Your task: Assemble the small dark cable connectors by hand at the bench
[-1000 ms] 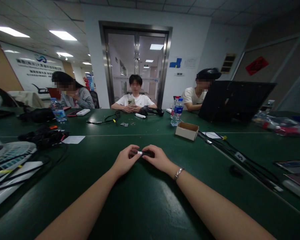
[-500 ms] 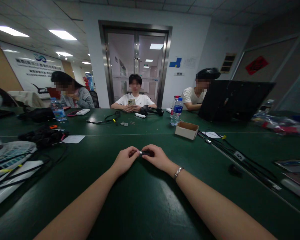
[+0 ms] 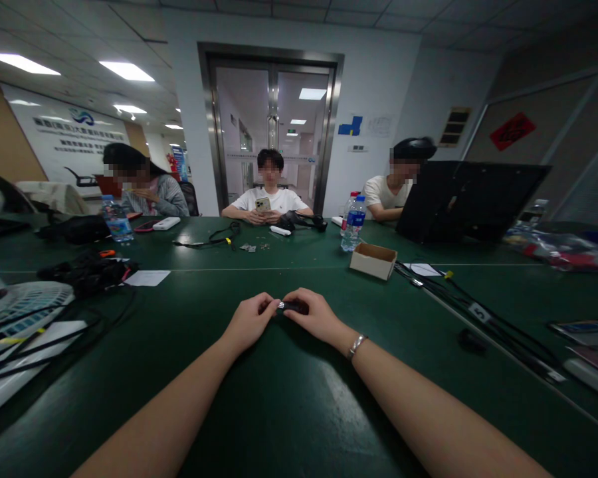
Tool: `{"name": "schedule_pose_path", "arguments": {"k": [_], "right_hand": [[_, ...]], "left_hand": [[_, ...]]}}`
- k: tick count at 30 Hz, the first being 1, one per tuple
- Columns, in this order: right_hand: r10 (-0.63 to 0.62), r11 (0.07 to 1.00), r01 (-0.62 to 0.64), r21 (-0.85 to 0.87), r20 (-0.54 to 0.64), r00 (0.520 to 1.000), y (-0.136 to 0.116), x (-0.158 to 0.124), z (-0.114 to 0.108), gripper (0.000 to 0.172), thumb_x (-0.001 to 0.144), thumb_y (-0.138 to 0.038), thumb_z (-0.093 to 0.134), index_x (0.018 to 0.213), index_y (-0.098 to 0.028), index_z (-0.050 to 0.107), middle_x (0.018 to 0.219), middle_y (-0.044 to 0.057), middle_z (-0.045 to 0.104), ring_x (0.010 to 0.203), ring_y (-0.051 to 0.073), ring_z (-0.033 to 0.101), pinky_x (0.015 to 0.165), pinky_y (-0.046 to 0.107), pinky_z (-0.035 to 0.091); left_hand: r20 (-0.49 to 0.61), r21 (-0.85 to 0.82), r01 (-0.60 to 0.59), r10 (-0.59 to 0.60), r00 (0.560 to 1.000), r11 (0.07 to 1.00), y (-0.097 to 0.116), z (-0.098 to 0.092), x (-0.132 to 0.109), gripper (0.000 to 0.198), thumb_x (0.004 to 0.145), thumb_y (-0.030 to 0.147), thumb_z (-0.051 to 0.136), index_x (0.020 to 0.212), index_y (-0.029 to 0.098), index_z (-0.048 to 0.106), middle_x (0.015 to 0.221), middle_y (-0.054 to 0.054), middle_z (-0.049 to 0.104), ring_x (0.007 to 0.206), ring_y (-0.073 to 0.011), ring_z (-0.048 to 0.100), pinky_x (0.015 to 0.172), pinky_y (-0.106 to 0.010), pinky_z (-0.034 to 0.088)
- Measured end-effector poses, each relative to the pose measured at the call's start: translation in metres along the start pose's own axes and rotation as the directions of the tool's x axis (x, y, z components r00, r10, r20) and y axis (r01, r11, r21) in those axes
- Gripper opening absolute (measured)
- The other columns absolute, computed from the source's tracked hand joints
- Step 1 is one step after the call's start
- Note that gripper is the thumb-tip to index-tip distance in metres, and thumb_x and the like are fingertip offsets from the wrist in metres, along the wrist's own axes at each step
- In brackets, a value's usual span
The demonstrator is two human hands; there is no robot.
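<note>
A small dark object (image 3: 290, 306) with a silvery end lies between my two hands, just above the green table (image 3: 279, 398). My right hand (image 3: 311, 313) pinches its dark part between thumb and fingers. At its silvery end, the thumb and fingers of my left hand (image 3: 252, 318) are pressed together; whether they grip that end or something tiny beside it is too small to tell. A silver bracelet (image 3: 357, 345) is on my right wrist.
An open cardboard box (image 3: 373, 261) and bottles (image 3: 353, 224) stand beyond my right hand. Cables (image 3: 488, 318) run along the right. A white fan (image 3: 34, 309) and dark cables (image 3: 87, 272) are at left. Three people sit across the table; one person (image 3: 270, 199) holds a phone.
Slightly more of the object's silvery end shows between my fingertips. Both hands have stayed in nearly the same place.
</note>
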State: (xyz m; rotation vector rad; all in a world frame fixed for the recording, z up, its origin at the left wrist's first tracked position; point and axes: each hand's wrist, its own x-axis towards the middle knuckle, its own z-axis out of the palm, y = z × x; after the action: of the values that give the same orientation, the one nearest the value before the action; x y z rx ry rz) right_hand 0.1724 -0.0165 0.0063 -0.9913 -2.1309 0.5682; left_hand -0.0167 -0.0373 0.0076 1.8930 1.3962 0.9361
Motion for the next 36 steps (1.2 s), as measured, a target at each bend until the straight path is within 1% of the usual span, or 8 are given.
{"name": "schedule_pose_path", "arguments": {"k": [8,11,15,24,29,32,34,36], "right_hand": [[-0.013,1.000,0.013,-0.008,-0.011,1.000,0.002,0.000,0.001,0.019,0.075,-0.021,0.065,0.095,-0.019,0.064,0.085,0.002,0.059,0.072,0.012,0.053,0.065,0.025,0.044],[-0.020,1.000,0.020,0.000,-0.012,1.000,0.001,0.000,0.001,0.019,0.075,-0.020,0.066,0.094,-0.019,0.064,0.085,0.002,0.059,0.074,0.012,0.054,0.067,0.025,0.045],[-0.029,0.999,0.029,0.012,-0.009,1.000,0.001,-0.001,0.002,0.020,0.075,-0.020,0.066,0.094,-0.019,0.064,0.087,0.002,0.059,0.075,0.012,0.055,0.068,0.025,0.045],[-0.063,0.998,0.063,-0.008,0.004,0.998,-0.002,-0.002,0.002,0.022,0.075,-0.019,0.064,0.097,-0.021,0.063,0.088,0.002,0.059,0.077,0.013,0.054,0.068,0.025,0.044],[-0.087,0.996,0.088,-0.022,0.028,0.996,-0.010,-0.003,0.002,0.024,0.076,-0.015,0.061,0.099,-0.021,0.062,0.089,0.002,0.060,0.079,0.014,0.054,0.069,0.025,0.043],[-0.084,0.996,0.084,0.014,0.017,0.996,-0.013,-0.003,0.006,0.023,0.077,-0.016,0.060,0.100,-0.021,0.062,0.091,0.002,0.061,0.079,0.014,0.055,0.069,0.026,0.043],[-0.052,0.996,0.052,0.071,0.007,0.999,-0.012,-0.003,0.010,0.021,0.078,-0.019,0.060,0.099,-0.021,0.061,0.088,0.001,0.061,0.077,0.013,0.055,0.068,0.025,0.044],[0.012,0.985,-0.012,0.170,0.000,1.000,-0.009,-0.002,0.014,0.021,0.078,-0.023,0.061,0.099,-0.021,0.060,0.082,-0.001,0.061,0.072,0.012,0.056,0.065,0.024,0.045]], "left_hand": [[-0.046,0.075,-0.040,0.043,0.998,0.996,0.000,0.001,0.001,0.041,0.083,0.054,0.039,0.074,0.020,0.060,0.069,0.001,0.057,0.066,-0.0159,0.052,0.059,-0.026,0.036],[-0.074,0.113,-0.070,0.079,0.994,0.991,-0.002,0.002,0.003,0.042,0.084,0.053,0.038,0.068,0.020,0.060,0.067,0.000,0.057,0.066,-0.0164,0.051,0.060,-0.027,0.035],[-0.075,0.164,-0.083,0.097,0.993,0.983,-0.004,0.002,0.004,0.047,0.084,0.054,0.037,0.060,0.020,0.059,0.066,-0.001,0.055,0.065,-0.0167,0.051,0.062,-0.028,0.034],[-0.063,0.158,-0.057,0.068,0.996,0.986,-0.006,0.001,0.003,0.051,0.085,0.056,0.035,0.057,0.019,0.056,0.067,0.000,0.052,0.063,-0.0158,0.051,0.061,-0.027,0.034],[-0.091,0.165,-0.080,0.096,0.991,0.983,-0.004,0.000,0.001,0.050,0.085,0.054,0.035,0.056,0.019,0.055,0.065,0.000,0.052,0.062,-0.0149,0.050,0.061,-0.026,0.034],[-0.120,0.160,-0.083,0.103,0.987,0.984,-0.004,0.000,0.001,0.052,0.086,0.055,0.033,0.056,0.019,0.054,0.064,0.001,0.051,0.062,-0.0147,0.050,0.061,-0.026,0.034],[-0.131,0.153,-0.085,0.105,0.986,0.985,-0.003,0.000,0.001,0.052,0.086,0.055,0.031,0.057,0.019,0.054,0.063,0.001,0.051,0.062,-0.0148,0.050,0.061,-0.026,0.035],[-0.130,0.118,-0.088,0.103,0.986,0.989,-0.001,0.002,0.000,0.047,0.086,0.055,0.034,0.067,0.020,0.058,0.066,0.000,0.055,0.065,-0.0151,0.052,0.062,-0.026,0.039]]}}
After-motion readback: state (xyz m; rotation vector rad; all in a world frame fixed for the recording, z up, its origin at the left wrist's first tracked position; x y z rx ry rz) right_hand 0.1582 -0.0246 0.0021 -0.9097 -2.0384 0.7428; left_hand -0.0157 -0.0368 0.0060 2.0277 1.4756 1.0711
